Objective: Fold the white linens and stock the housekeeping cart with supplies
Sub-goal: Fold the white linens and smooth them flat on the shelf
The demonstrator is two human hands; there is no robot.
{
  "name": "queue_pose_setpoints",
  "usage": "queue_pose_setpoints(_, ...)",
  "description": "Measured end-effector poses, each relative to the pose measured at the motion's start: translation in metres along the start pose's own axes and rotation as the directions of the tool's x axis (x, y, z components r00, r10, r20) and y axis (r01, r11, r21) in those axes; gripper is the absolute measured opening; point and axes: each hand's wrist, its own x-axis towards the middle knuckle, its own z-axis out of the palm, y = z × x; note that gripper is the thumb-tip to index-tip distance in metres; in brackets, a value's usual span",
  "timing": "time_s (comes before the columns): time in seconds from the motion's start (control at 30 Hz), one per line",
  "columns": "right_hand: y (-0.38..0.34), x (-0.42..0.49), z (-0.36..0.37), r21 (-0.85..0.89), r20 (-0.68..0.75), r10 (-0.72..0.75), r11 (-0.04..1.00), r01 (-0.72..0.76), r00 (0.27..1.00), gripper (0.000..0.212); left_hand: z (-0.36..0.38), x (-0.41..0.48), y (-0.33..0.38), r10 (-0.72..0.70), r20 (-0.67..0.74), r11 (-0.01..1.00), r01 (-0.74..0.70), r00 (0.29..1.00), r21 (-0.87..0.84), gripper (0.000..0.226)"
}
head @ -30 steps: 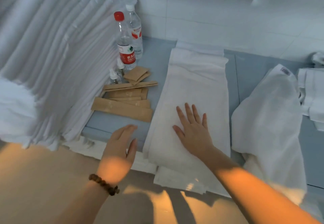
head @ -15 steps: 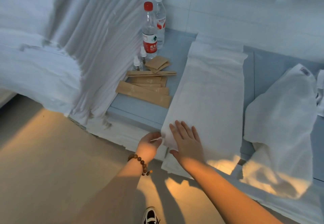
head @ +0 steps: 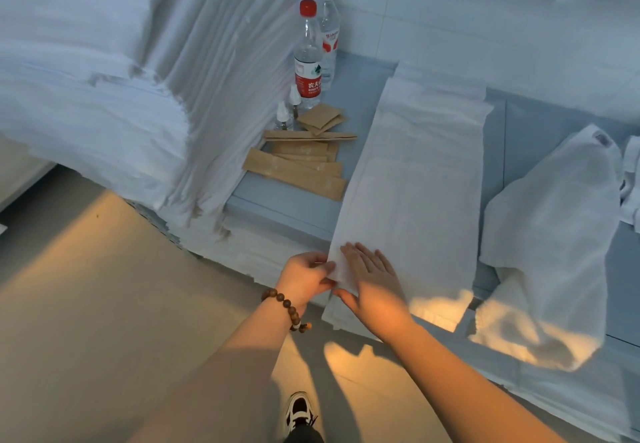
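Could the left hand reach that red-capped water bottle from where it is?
Probably, once freed: the left hand pinches a corner of the linen, and the bottle stands far back beyond the brown packets.

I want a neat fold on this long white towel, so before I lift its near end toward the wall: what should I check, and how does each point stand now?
1. Left hand pinches the near left edge of the long white folded towel: ok.
2. Right hand grips the near right corner: not ok; it lies flat, fingers straight, by the left edge.
3. Towel lies flat on the grey-blue surface: ok.
4. Far-end layers aligned: not ok, they step unevenly.
5. Brown paper packets clear of the left edge: cannot tell; very close.
6. Crumpled white towel at right lies apart: ok.
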Motion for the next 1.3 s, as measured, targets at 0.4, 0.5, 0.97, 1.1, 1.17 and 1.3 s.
queue_pose_setpoints(0.4, -0.016, -0.018, -0.043, 0.471, -0.217, 0.352, 0.855, -0.218, 0.91, 0.018, 0.011, -0.029, 0.016, 0.006, 0.062, 0.997, -0.011, 0.998, 0.071, 0.021)
queue_pose_setpoints(0.5, -0.028, -0.021, -0.048, 0.427, -0.342, 0.351, 0.884, -0.189, 0.872, 0.009, 0.021, -0.036, 0.017, 0.003, 0.101, 0.997, -0.011, 0.995, 0.079, 0.018)
queue_pose_setpoints(0.97, -0.032, -0.058, -0.066, 0.471, -0.254, 0.18, 0.881, -0.04, 0.95, 0.013, 0.038, -0.063, 0.032, -0.082, 0.141, 0.979, 0.106, 0.987, -0.174, 0.018)
queue_pose_setpoints(1.1, -0.031, -0.065, -0.07, 0.473, -0.248, 0.161, 0.881, -0.026, 0.955, 0.013, 0.045, -0.068, 0.033, -0.169, 0.13, 0.969, 0.189, 0.977, -0.16, 0.025)
queue_pose_setpoints(1.17, -0.031, -0.069, -0.071, 0.491, -0.236, 0.17, 0.871, -0.034, 0.957, 0.014, 0.047, -0.071, 0.029, -0.201, 0.134, 0.966, 0.219, 0.97, -0.135, 0.025)
queue_pose_setpoints(1.3, -0.032, -0.075, -0.073, 0.458, -0.226, 0.148, 0.888, -0.029, 0.963, 0.013, 0.046, -0.078, 0.023, -0.219, 0.109, 0.969, 0.229, 0.97, -0.088, 0.025)
